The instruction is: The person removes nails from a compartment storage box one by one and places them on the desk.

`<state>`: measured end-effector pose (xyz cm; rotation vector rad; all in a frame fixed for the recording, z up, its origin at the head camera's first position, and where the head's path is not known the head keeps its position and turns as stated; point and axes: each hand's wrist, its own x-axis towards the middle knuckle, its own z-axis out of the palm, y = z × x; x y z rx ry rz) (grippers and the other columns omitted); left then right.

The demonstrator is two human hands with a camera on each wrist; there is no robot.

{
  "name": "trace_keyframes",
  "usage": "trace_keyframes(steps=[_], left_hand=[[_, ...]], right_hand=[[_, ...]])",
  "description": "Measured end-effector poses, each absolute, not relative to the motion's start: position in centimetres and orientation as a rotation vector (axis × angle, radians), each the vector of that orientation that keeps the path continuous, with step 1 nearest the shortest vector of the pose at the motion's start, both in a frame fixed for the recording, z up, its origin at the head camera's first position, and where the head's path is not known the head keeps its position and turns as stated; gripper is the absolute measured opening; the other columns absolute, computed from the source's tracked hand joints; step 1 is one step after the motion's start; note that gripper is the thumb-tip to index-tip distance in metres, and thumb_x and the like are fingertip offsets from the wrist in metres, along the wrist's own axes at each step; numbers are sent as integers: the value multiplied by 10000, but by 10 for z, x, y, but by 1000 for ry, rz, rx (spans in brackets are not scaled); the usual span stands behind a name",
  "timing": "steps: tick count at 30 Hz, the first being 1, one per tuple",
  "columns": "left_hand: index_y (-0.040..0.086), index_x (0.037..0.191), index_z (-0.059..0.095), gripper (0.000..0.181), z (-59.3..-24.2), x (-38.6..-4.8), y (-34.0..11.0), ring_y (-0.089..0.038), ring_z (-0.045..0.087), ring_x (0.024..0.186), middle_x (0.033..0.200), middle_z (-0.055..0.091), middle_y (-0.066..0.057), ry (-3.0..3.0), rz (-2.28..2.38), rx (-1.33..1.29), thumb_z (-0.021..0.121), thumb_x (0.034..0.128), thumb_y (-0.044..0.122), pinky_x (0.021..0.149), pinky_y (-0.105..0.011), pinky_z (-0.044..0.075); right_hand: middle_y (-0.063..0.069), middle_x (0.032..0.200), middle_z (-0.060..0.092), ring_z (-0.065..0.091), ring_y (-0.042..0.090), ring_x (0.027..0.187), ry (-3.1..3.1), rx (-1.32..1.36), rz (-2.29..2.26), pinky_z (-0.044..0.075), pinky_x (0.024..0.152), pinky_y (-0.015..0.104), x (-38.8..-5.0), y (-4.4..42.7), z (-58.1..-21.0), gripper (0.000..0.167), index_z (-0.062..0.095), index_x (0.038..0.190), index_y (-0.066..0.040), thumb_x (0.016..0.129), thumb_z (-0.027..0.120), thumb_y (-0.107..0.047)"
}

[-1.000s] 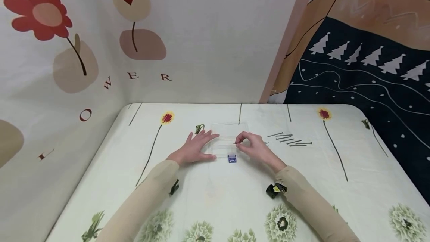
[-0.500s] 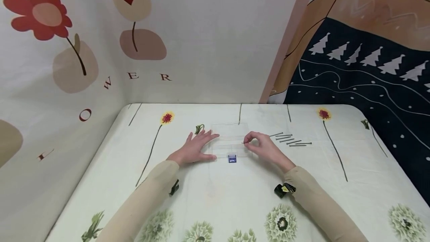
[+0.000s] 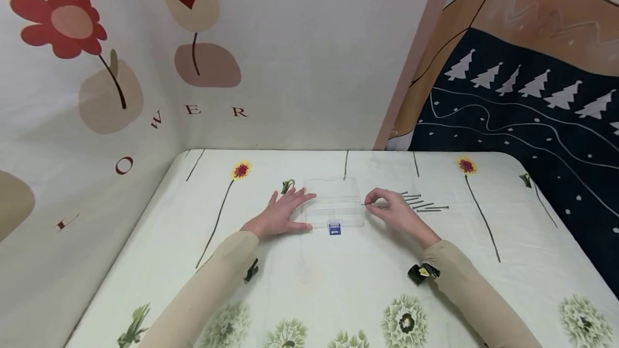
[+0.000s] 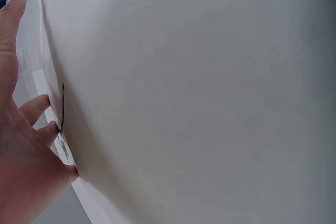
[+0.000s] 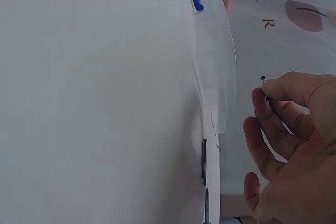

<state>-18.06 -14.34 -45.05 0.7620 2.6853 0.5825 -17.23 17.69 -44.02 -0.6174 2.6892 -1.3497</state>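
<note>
A clear plastic box point(image 3: 349, 219) with a blue latch point(image 3: 335, 228) lies on the table, its lid point(image 3: 331, 188) folded back. My left hand point(image 3: 282, 214) rests at the box's left side, fingers spread and straight; the left wrist view shows its thumb along the box. Between thumb and fingertips, my right hand point(image 3: 396, 214) pinches a thin dark nail point(image 5: 263, 79), only its head end showing clearly. That hand hovers just off the box's right edge. Several more grey nails point(image 3: 432, 209) lie to the right, some partly hidden behind the right hand.
A white flowered cloth covers the table point(image 3: 309, 283). Patterned fabric point(image 3: 309, 69) hangs behind and to the left, and a dark tree-printed cloth point(image 3: 522, 106) hangs at the right. Wrist cameras point(image 3: 423, 273) sit under both forearms.
My right hand has moved rightward from over the box to beyond its right edge, the nail still pinched. The left hand and the box have stayed put.
</note>
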Motion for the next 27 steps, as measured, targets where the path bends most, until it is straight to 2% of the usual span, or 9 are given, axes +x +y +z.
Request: trace_keyframes(steps=[9, 16, 22, 27], left_hand=[[243, 1517, 328, 815, -451, -181, -144, -327, 105, 1451, 1578, 213, -124, 2689, 580, 770, 672, 844, 548, 1086, -637, -28], [247, 1519, 324, 817, -452, -180, -143, -316, 101, 1453, 1579, 213, -118, 2693, 597, 769, 668, 844, 554, 1091, -625, -34], [252, 1519, 324, 818, -451, -179, -143, -313, 99, 1454, 1580, 211, -111, 2694, 591, 763, 669, 842, 557, 1092, -624, -35], [259, 1519, 322, 819, -451, -179, -143, -310, 97, 1455, 1581, 210, -108, 2694, 596, 762, 672, 840, 556, 1093, -621, -39]], right_hand=[[48, 951, 666, 588, 282, 1009, 2727, -603, -1323, 414, 928, 505, -175, 197, -438, 58, 658, 934, -63, 891, 636, -32], [20, 936, 666, 602, 235, 946, 2765, -593, -1203, 484, 830, 450, -178, 217, -442, 66, 676, 931, -67, 902, 632, -27], [49, 950, 684, 631, 239, 922, 2777, -579, -1131, 509, 849, 437, -179, 224, -444, 52, 676, 920, -27, 885, 644, -5], [45, 926, 691, 640, 241, 891, 2809, -570, -1071, 471, 874, 469, -179, 226, -444, 61, 675, 879, -58, 871, 654, -1]])
